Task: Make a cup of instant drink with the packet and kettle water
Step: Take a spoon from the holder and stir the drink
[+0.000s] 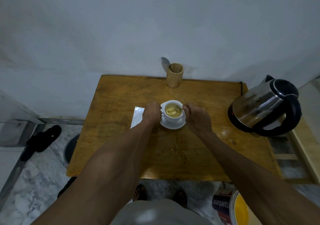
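Head view: a small white ceramic cup (pixel 173 111) of pale yellow, frothy liquid stands on a round white saucer (pixel 173 125) at the centre of the square wooden table (pixel 173 155). The left hand (pixel 152 113), at the cup's 9 o'clock, curls its fingers around the cup's handle side. The right hand (pixel 195 116), at 3 o'clock, pinches near the rim; what it grips I cannot tell. A silvery flat packet (pixel 137 116) lies at 9 o'clock, a steel-and-black electric kettle (pixel 265 106) at 3 o'clock, and a bamboo holder (pixel 174 75) with a metal spoon (pixel 165 62) at 12.

Left hand (pixel 152 112) hides cup handle; packet (pixel 137 116) partly covered.
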